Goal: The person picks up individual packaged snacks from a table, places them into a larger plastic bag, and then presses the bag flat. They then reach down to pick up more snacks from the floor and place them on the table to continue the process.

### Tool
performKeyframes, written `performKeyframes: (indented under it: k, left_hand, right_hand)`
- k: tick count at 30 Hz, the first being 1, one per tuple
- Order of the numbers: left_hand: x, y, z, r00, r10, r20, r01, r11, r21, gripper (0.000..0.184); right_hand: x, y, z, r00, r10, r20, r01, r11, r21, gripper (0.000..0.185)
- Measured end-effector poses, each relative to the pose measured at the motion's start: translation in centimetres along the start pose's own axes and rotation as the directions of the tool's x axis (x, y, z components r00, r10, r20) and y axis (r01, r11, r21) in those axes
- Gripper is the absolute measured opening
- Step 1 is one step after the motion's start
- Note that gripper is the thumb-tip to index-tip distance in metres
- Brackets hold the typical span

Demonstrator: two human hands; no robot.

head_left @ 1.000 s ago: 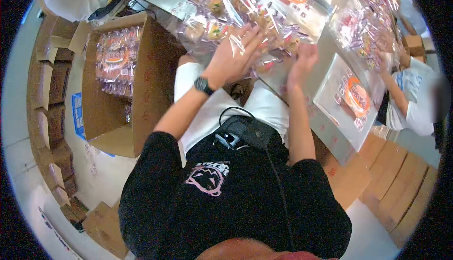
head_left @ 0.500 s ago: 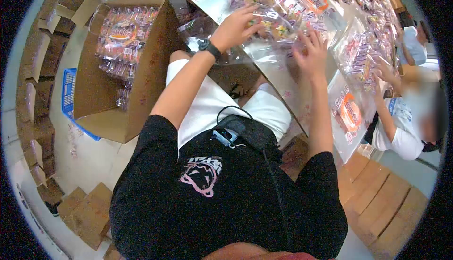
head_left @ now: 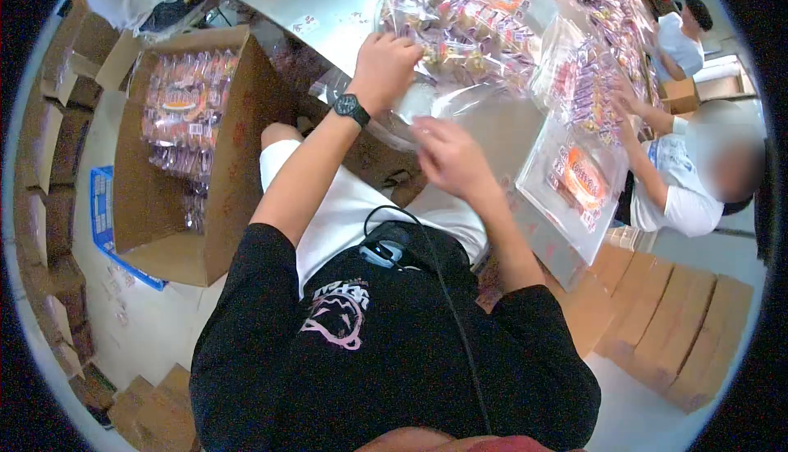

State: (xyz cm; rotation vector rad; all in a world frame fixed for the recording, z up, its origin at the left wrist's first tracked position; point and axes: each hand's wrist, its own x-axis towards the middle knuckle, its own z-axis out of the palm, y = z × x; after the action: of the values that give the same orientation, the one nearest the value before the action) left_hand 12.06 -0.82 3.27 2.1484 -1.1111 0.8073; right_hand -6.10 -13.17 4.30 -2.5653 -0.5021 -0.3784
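- While the left hand (head_left: 386,70) sits at the near left edge of a clear bag (head_left: 464,37), its fingers are bent inward; the tips are partly hidden, so a pinch on the plastic cannot be confirmed.
- The right hand (head_left: 451,156) is nearer the body, with thumb and fingers partly bent and their tips close together at loose clear plastic (head_left: 416,107); whether they pinch it cannot be told.
- The bag lies on the table (head_left: 287,2), just beyond the fingers of both hands; small wrapped packets fill it, and an orange label shows on top.
- To the right of the right fingers: a stack of flat printed bags (head_left: 562,181) on the table.
- Beyond that stack: a second filled bag (head_left: 587,82), with a co-worker's hands (head_left: 628,105) at its far side.
- To the left of the left fingers: an open cardboard box (head_left: 228,144) holding packed bags (head_left: 185,95), and beside it a blue crate (head_left: 103,214) on the floor (head_left: 168,333).
- Well to the right of the right fingers, below table level: a row of closed boxes (head_left: 657,312).
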Motion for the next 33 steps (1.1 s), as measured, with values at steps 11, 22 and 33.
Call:
performKeyframes:
  k: [11, 22, 33]
  left_hand:
    - [2.9, 7.8, -2.2, 0.977, -0.017, 0.213, 0.091, 0.935, -0.344, 0.015]
    - [3.0, 7.3, -2.8, 0.999, -0.043, 0.015, 0.045, 0.869, -0.494, 0.039]
    - [-3.4, -0.5, 5.3, 0.902, -0.431, 0.01, 0.399, 0.827, -0.395, 0.06]
  right_hand:
    - [3.7, 8.9, 0.6, 0.82, 0.171, -0.546, -0.392, 0.863, -0.32, 0.034]
    - [5.2, 20.9, -2.7, 0.84, 0.288, -0.46, -0.476, 0.798, -0.369, 0.06]
    - [4.0, 24.8, -4.9, 0.775, 0.169, -0.609, -0.487, 0.774, -0.404, 0.037]
